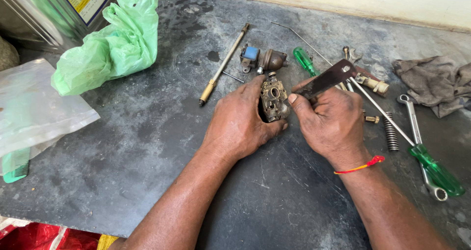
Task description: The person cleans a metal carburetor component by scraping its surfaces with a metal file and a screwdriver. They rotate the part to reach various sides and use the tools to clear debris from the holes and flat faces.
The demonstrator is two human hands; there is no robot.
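Both hands meet over the middle of the dark, stained desk (147, 147). The left hand (240, 125) is wrapped around a small brass valve body (274, 99), gripping it from the side and holding it just off the desk, its ported face turned up. The right hand (328, 120) is closed on a flat, rusty metal blade (326, 78), thumb pressed along it, with the blade's near end right at the edge of the valve body. A red thread (360, 166) circles the right wrist.

Just behind the hands lie a brass-tipped rod (223, 66), a small part with a blue piece (249, 55) and a rounded brown metal fitting (272, 60). To the right, near the right hand, are a green-handled screwdriver (431, 169), a spanner (417, 137), a coil spring (391, 132) and a grey rag (434, 81). Well apart on the left sit a crumpled green plastic bag (115, 44) and a clear plastic bag (34, 108).
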